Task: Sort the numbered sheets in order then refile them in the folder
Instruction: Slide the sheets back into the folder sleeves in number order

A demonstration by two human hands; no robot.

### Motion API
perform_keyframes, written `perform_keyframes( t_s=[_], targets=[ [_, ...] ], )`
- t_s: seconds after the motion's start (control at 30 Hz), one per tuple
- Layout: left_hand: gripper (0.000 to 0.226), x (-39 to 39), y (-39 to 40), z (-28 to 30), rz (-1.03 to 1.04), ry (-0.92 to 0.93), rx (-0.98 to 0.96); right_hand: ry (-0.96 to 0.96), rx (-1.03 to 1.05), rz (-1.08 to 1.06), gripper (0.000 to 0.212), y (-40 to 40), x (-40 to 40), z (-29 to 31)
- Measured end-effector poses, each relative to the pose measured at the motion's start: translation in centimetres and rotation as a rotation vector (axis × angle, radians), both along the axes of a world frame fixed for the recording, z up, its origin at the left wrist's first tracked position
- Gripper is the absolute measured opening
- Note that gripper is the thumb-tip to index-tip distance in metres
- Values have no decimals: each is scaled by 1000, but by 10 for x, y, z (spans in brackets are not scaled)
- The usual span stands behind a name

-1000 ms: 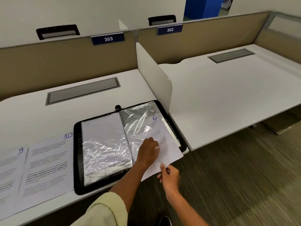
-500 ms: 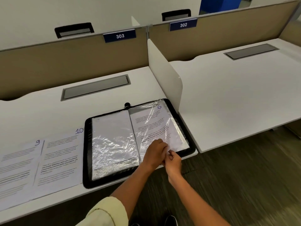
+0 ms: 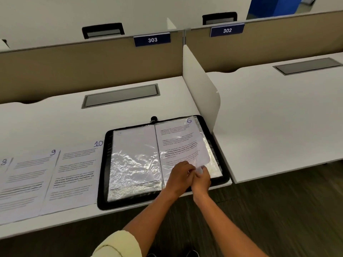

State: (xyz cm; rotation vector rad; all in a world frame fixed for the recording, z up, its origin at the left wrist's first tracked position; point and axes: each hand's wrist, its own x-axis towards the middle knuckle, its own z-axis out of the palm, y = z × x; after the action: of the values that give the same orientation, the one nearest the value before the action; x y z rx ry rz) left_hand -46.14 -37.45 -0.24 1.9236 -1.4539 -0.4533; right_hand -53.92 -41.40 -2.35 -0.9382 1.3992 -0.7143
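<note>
Both forearms reach in from the near edge; a pale yellow sleeve (image 3: 118,245) covers the left upper arm. The left hand (image 3: 179,178) rests knuckles-up on the lower part of sheet 6 (image 3: 178,140), fingers curled down onto the paper; whether it pinches the sheet cannot be told. The right hand (image 3: 202,179), touching the left, pinches the sheet's lower right corner between thumb and fingertips.

Sheet 6 lies on the right-hand page of the open black folder (image 3: 104,164), partly under the crinkled plastic sleeve (how far in is unclear). The folder sits at the near edge of the white desk (image 3: 55,123), just beside the white divider (image 3: 200,84).

Left of the folder, flat on the desk in a row: sheet 10 (image 3: 74,175), sheet 9 (image 3: 27,182), sheet 8 (image 3: 3,162).

Farther back: grey cable hatch (image 3: 120,95), then the partition label 303 (image 3: 152,40).
</note>
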Motion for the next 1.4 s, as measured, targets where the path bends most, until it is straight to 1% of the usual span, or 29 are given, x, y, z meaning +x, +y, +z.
perform_keyframes(
  t_s=[0.1,0.17,0.27,0.33,0.43,0.5,0.6,0.7,0.83,0.93,0.97,1.03,1.1,1.2,1.27,1.33,1.4],
  targets=[
    [19,0,0,2,-7,5,-13,-15,25,-24,23,-9,1,9],
    [18,1,0,3,4,13,-11,-2,9,3,25,-12,2,9],
    [18,4,2,2,25,33,-9,32,-19,51,20,-12,1,7],
    [23,6,3,0,44,52,1,31,-24,49,18,-11,-4,9],
    [38,8,7,1,132,164,30,44,-44,46,15,-8,-15,13],
    [38,9,8,4,175,213,37,61,-67,47,22,-7,-23,16],
    [35,12,12,8,237,307,31,111,-195,85,35,-6,-32,24],
    [36,15,17,9,327,418,16,132,-321,146,34,0,-32,35],
    [39,19,21,22,375,457,-40,105,-443,220,33,11,-14,48],
    [42,24,25,36,395,493,-101,49,-532,314,50,27,3,61],
    [43,27,27,39,405,502,-126,26,-567,354,51,33,8,64],
    [47,34,36,44,435,507,-166,-29,-605,449,41,45,18,67],
    [46,43,47,51,483,528,-210,-50,-618,566,38,57,26,68],
    [50,57,73,59,567,519,-267,-62,-642,747,41,76,38,68],
    [59,69,90,59,628,528,-278,-76,-675,858,45,87,46,65],
    [68,83,108,59,708,581,-263,-78,-685,967,51,99,57,59],
    [63,94,124,60,773,572,-204,-36,-679,1064,55,108,67,51]
  ],
)
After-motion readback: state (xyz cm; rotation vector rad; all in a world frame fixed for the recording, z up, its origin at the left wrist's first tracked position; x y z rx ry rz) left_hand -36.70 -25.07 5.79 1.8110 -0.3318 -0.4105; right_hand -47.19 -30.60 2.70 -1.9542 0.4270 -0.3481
